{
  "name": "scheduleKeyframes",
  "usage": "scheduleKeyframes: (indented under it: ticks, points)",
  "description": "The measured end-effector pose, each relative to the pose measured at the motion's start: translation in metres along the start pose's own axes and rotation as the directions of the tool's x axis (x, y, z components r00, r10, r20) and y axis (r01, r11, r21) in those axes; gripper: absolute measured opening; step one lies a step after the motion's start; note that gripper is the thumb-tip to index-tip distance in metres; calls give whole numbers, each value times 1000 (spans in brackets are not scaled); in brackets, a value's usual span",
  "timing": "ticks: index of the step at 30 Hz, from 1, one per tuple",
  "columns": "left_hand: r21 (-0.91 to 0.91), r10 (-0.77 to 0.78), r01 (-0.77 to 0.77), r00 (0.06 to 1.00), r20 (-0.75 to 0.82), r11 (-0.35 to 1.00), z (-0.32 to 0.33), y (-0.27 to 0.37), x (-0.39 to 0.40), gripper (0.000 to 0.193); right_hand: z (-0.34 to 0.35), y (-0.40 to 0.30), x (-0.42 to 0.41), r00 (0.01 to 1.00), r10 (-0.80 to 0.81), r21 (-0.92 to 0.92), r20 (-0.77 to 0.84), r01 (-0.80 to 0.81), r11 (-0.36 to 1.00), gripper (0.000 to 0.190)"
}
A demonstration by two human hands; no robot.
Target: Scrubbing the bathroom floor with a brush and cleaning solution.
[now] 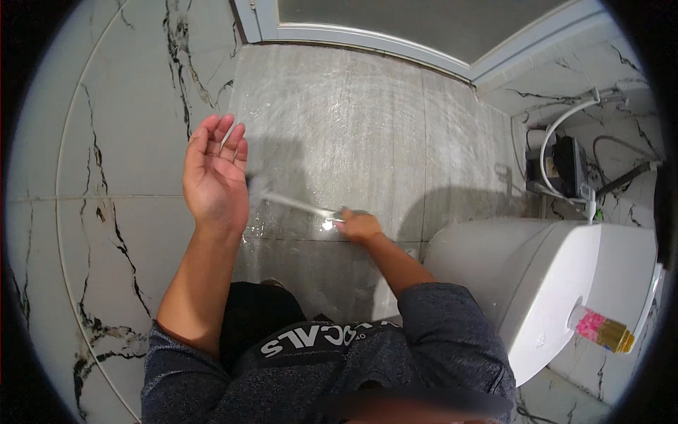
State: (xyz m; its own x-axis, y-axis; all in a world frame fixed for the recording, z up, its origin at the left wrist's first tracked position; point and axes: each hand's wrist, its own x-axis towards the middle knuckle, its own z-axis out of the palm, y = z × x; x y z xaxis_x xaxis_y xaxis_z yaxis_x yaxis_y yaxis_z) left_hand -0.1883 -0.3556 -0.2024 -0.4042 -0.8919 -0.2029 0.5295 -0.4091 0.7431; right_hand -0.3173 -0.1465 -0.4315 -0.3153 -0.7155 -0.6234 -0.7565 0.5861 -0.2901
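My right hand [360, 225] grips the dark end of a long-handled brush [299, 203] low over the wet grey tile floor [365, 132]. The brush's pale shaft points left, and its head is blurred by motion near the foot of the marbled wall. Raised in front of that wall, my left hand [217, 175] holds nothing. Its palm faces up and its fingers are slightly curled and apart. Part of the brush head is hidden behind my left hand. Whitish streaks and wet patches cover the floor around the brush.
A white toilet [551, 265] stands at the lower right, bearing a pink and gold can [601, 328]. A white hose [548, 138] loops beside a dark object in the wall recess. A framed door [371, 37] closes off the far side. Marbled wall tiles [122, 159] rise at left.
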Motion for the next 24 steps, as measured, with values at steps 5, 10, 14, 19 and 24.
scheduleKeyframes:
  ticks: [5,10,14,19,24]
  points:
    - [86,-19,20,1000,-12,996,-6,-5,-1,27,-21,128,-13,501,827,633,-257,-560,536,47]
    - [99,-108,100,992,71,990,1,-19,-3,27,-39,237,-10,397,916,909,-54,-359,209,49]
    - [141,-157,144,984,88,979,8,-24,-12,27,-23,193,-7,336,940,947,-56,-280,156,48]
    - [163,-181,159,975,129,974,18,-32,-14,27,62,47,-66,968,233,135,-92,-220,966,46]
    - [144,-164,147,980,110,979,22,-28,-18,26,41,108,-65,921,370,138,-122,-353,925,45]
